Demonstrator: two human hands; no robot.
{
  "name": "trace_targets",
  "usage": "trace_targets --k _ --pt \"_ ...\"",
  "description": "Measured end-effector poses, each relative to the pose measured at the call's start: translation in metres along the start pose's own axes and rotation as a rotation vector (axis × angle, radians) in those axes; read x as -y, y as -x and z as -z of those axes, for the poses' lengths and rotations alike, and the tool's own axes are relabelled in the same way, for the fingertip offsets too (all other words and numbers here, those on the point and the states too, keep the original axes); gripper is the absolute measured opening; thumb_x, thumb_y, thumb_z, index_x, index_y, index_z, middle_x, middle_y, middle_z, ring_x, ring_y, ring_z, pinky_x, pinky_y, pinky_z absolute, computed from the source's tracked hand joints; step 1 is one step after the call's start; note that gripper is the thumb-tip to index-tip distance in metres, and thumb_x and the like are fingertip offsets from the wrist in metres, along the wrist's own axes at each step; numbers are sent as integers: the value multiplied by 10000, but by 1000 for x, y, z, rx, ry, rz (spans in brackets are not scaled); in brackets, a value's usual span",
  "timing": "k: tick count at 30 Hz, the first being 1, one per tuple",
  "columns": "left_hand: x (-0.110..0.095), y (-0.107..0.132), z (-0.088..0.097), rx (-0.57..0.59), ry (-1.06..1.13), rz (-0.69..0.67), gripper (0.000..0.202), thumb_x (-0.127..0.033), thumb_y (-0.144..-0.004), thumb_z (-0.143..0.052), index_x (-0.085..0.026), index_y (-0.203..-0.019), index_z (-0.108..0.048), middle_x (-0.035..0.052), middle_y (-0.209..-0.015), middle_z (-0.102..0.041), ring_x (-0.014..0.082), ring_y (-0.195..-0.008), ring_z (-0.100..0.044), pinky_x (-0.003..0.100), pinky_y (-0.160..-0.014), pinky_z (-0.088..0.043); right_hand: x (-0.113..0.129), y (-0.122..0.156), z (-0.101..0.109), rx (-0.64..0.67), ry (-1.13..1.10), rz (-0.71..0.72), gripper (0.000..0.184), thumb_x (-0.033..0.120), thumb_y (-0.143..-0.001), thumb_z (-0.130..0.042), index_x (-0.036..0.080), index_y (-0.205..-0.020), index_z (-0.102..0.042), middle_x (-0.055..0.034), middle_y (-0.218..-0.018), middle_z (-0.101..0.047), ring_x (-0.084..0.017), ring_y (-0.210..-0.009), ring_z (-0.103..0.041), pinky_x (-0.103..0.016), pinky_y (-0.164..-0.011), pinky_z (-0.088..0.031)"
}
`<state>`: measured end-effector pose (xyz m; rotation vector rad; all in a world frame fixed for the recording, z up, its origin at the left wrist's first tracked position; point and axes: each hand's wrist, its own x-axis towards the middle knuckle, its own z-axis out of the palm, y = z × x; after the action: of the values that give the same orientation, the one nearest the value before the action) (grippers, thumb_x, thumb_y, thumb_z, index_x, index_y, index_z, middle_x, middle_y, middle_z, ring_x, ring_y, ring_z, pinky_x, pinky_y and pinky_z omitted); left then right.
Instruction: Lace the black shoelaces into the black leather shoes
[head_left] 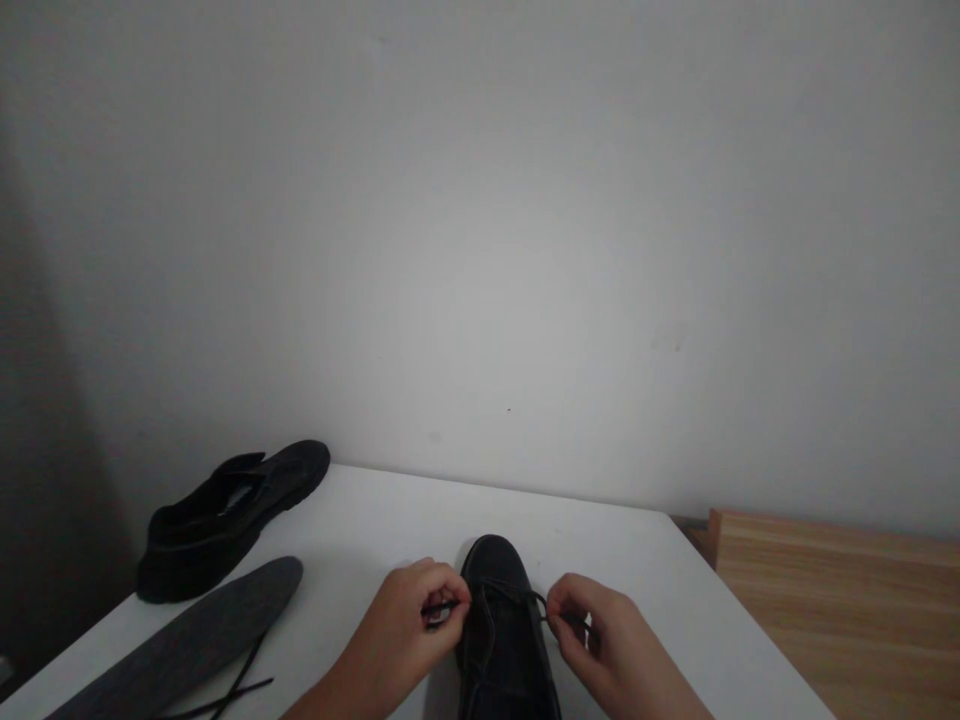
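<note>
A black shoe [504, 640] stands on the white table with its toe pointing away from me; its heel end runs out of the bottom of the view. A dark shoelace [538, 600] crosses its front near the lowest eyelets. On the left side of the shoe, my left hand [420, 620] is closed in a pinch on one end of the lace. My right hand [600, 635] pinches the other end just off the shoe's right side, with the lace's tail passing through the fingers.
Another black shoe [202, 530] lies at the table's far left edge. A dark grey insole [217, 620] rests in front of it, beside a loose dark lace [232, 692]. The white table [420, 510] meets a grey wall; a wooden panel [840, 590] stands beyond its right edge.
</note>
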<state>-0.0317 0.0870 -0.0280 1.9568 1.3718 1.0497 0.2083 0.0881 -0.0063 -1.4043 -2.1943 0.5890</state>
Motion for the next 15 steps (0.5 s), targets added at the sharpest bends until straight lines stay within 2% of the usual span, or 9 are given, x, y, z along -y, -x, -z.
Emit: trace_targets --k 3,5,8,11,15 --pt "-3 0 2 -37 -40 -60 146 -142 -798 -602 -202 -772 -732 52 -824 -683 211 -840 -622 313 -778 -470 2 -1 -3 -8 14 20 161 126 -835 -452 200 -837 -596 -8 -755 -626 -150 -683 -578 -257 -621 -426" --pt "-5 1 4 -57 -86 -88 145 -145 -819 -642 -216 -780 -762 66 -876 -679 229 -905 -617 342 -828 -470 1 -3 -4 -51 24 62 164 125 -841 -473 202 -830 -617 -32 -839 -636 -168 -767 -607 -272 -683 -464" --pt "-4 2 5 -29 -135 -95 150 -130 -835 -669 -220 -813 -787 64 -848 -691 223 -871 -626 330 -791 -480 -2 -3 -5 -102 40 99 175 141 -862 -503 206 -808 -656 -55 -907 -641 -187 -854 -626 -293 -760 -488" --pt "-2 2 4 30 -124 -93 167 -116 -858 -649 -214 -852 -784 50 -841 -728 210 -856 -649 306 -783 -477 -6 -1 -7 -72 10 91 198 151 -880 -500 195 -814 -682 -54 -837 -665 -178 -762 -644 -280 -690 -492" --pt "-9 2 4 55 -91 -25 159 -128 -875 -598 -207 -877 -736 18 -867 -746 191 -831 -670 276 -776 -466 -2 4 -7 -69 -50 78 245 200 -921 -457 183 -956 -699 -90 -923 -732 -211 -855 -691 -317 -780 -523"
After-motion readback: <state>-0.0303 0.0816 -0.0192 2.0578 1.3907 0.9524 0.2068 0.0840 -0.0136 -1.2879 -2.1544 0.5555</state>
